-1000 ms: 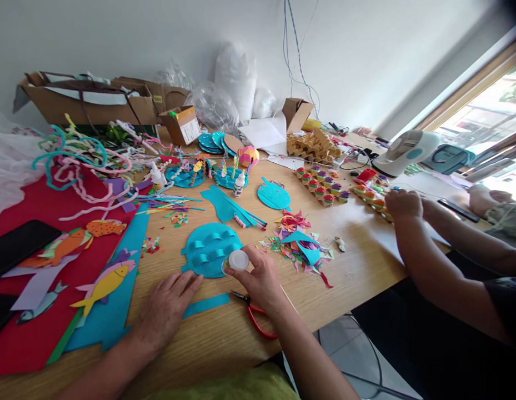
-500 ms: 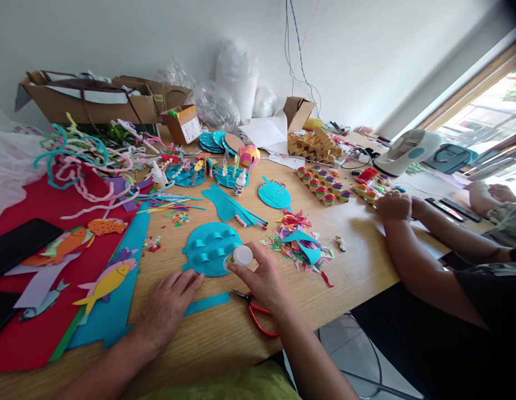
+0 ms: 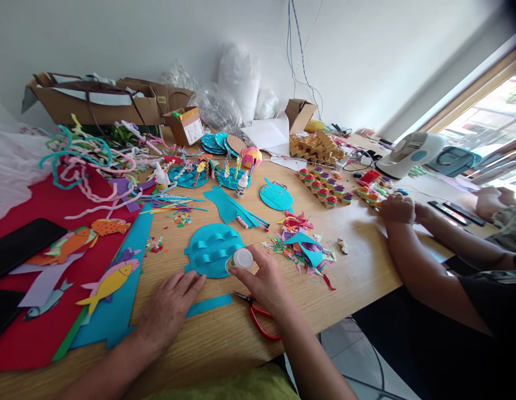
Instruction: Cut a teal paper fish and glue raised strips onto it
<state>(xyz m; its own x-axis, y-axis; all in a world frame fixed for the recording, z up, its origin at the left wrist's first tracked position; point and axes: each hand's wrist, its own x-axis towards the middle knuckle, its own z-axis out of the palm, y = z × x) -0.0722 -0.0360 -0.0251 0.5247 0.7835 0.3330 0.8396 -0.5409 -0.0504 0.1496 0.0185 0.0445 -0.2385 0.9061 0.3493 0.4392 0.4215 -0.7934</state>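
My right hand grips a small glue bottle, its round white base turned up towards me, over the lower right edge of a blue felt disc. Raised strips of the same blue stand as small loops across the disc. My left hand lies flat with its fingertips at the disc's lower left edge, holding nothing. A loose blue strip rests between my hands. Scissors with red handles lie under my right wrist. The bottle's nozzle is hidden from me.
Another glue bottle stands behind the disc. Colourful scraps are heaped to the right. Felt fish lie on red and blue sheets at left. A co-worker's hands are beside a painted egg carton.
The view has shifted very slightly. Both my hands and the glue bottle keep almost the same place against the disc.
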